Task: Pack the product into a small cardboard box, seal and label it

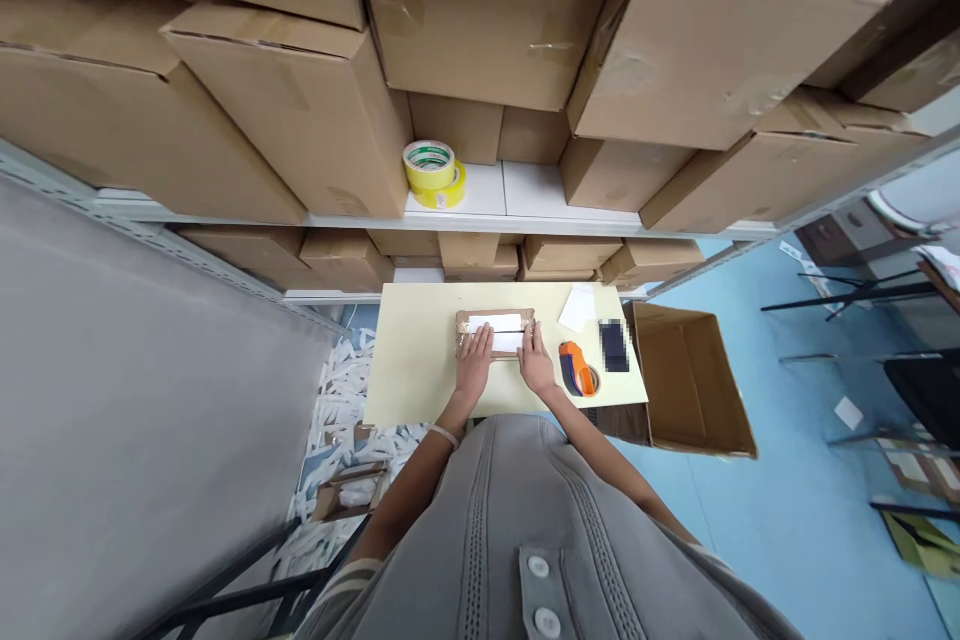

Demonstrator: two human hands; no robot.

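Note:
A small brown cardboard parcel (495,320) with a white label (496,324) on top lies on the pale yellow table (420,360). My left hand (474,360) rests flat on the parcel's left side, fingers stretched over the label. My right hand (535,360) lies flat at the parcel's right end, fingers extended. Both hands press on the parcel and neither grips anything. An orange tape dispenser (576,368) sits just right of my right hand.
A white paper (577,308) and a dark flat object (613,344) lie on the table's right. An open cardboard box (694,380) stands on the blue floor to the right. Yellow tape rolls (433,172) sit on the shelf among stacked cartons. White scraps (341,400) litter the floor left.

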